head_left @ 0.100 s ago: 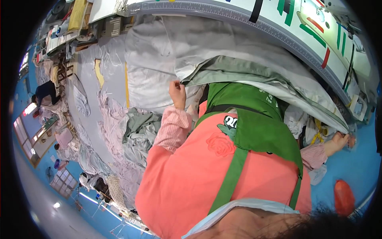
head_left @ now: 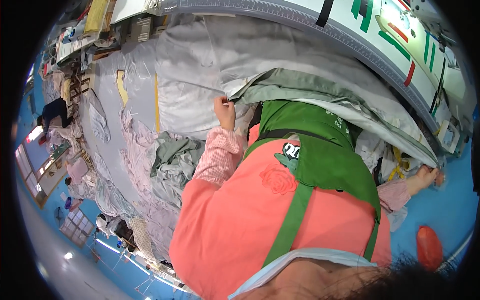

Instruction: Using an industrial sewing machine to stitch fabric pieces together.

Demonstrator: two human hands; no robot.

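Note:
A long strip of grey-green fabric [head_left: 300,87] with a white side stretches across my lap, between my two hands. My left hand [head_left: 225,112] pinches its left end near the corner. Far to the right, my right hand [head_left: 424,180] is closed on the other end of the same fabric, out past the table's edge. The cloth sags a little between them and lies over the green apron [head_left: 305,122]. Beyond it, pale white-grey cloth [head_left: 210,55] covers the surface in front of me.
A white sewing table with a ruler edge [head_left: 350,40] and coloured tape strips curves along the far side. Crumpled grey-green cloth [head_left: 175,157] and pinkish cloth [head_left: 140,155] lie at left. A red bag [head_left: 429,247] sits on the blue floor at right. Co-workers [head_left: 55,115] are at far left.
The view has shifted slightly, and my left hand appears a little higher and to the right. Both hands keep hold of the fabric.

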